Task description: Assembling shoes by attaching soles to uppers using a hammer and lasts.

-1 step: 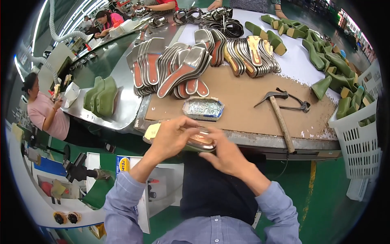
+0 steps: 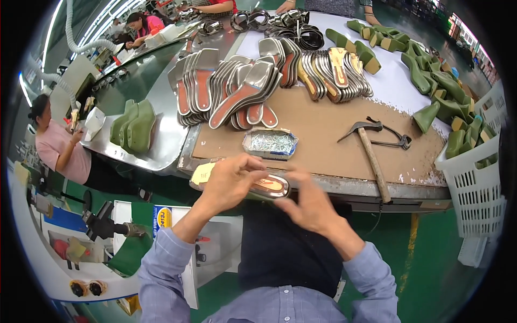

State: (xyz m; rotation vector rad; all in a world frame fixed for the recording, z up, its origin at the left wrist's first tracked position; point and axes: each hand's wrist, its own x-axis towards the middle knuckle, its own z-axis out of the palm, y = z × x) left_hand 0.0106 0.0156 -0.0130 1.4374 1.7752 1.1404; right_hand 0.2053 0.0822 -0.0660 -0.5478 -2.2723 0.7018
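At the near table edge, my left hand (image 2: 229,180) is closed over the middle of a shoe insole (image 2: 270,184). Its pale yellow wide end (image 2: 202,174) sticks out left of the hand, the brown-and-gold heel end to the right. Green shows below the insole, apparently a shoe last, mostly hidden. My right hand (image 2: 312,204) is beside the heel end, thumb and fingers apart, fingers smeared by motion; whether the thumb touches the heel I cannot tell. Just beyond my left hand lies a tray of small nails (image 2: 271,144). A hammer (image 2: 371,159) rests to the right.
Pincers (image 2: 396,141) lie beside the hammer. Stacked insoles (image 2: 242,94) fill the table's middle back. Green shoe lasts (image 2: 439,81) spread along the right, by a white basket (image 2: 474,180). More lasts (image 2: 133,127) stand at left. A person (image 2: 63,140) works farther left.
My right hand has drawn slightly right and down off the heel end, uncovering more of it. My left hand stays on the insole.
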